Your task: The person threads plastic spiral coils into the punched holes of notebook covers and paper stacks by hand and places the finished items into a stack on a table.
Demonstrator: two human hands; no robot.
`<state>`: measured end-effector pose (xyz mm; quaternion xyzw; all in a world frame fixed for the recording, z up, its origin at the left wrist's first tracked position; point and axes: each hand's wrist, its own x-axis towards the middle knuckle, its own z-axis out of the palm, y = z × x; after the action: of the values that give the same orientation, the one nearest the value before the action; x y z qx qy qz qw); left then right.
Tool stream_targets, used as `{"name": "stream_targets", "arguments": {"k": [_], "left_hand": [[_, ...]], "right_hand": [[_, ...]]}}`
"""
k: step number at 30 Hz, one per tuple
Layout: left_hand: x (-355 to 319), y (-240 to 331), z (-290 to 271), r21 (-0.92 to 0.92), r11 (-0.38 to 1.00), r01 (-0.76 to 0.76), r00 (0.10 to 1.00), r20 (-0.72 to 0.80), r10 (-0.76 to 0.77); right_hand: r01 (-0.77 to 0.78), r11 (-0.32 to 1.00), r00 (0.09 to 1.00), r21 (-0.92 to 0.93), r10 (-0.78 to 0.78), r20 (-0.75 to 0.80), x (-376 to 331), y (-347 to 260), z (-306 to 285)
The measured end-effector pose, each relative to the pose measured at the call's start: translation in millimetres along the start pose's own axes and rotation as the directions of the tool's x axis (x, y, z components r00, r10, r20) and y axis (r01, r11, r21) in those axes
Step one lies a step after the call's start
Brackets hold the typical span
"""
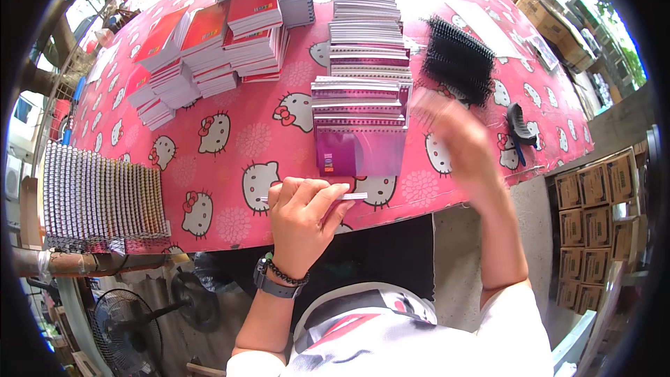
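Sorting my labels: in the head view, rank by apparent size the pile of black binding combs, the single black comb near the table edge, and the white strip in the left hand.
1. pile of black binding combs
2. single black comb
3. white strip, thin; nearer the camera, so its rank against the single comb is unsure.

notebook stack (363,115) on table (237,146), combs (457,59) right

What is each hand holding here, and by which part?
The left hand pinches a thin white strip near its middle, both ends sticking out. The right hand is motion-blurred; any hold cannot be told.

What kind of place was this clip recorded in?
Probably a small notebook-binding workshop: stacks of red-covered notebooks, a pile of black plastic binding combs and stacked brown cardboard cartons surround the pink cartoon-cat tablecloth.
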<state>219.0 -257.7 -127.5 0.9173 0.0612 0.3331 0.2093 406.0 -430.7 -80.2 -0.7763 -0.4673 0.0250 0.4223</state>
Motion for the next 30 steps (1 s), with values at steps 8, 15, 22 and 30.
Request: {"name": "stream_targets", "arguments": {"k": [8, 15, 22, 30], "left_hand": [[4, 2, -1, -0.021, 0.999, -0.044, 0.998, 0.047, 0.045], [8, 4, 1, -0.04, 0.998, -0.047, 0.997, 0.057, 0.05], [6, 5, -1, -0.034, 0.999, -0.031, 0.998, 0.046, 0.032], [9, 18, 1, -0.063, 0.998, 0.002, 0.996, 0.087, 0.004]], "right_hand": [[-0.1, 0.932, 0.971, 0.347, 0.014, 0.24, -34, -15, 33], [0.115, 0.963, 0.963, 0.245, -0.169, 0.209, -25, -10, 29], [0.248, 0.949, 0.94, 0.192, -0.284, 0.19, -26, -8, 35], [0.015, 0.979, 0.956, 0.205, -0.074, 0.283, -30, -22, 25]]}}
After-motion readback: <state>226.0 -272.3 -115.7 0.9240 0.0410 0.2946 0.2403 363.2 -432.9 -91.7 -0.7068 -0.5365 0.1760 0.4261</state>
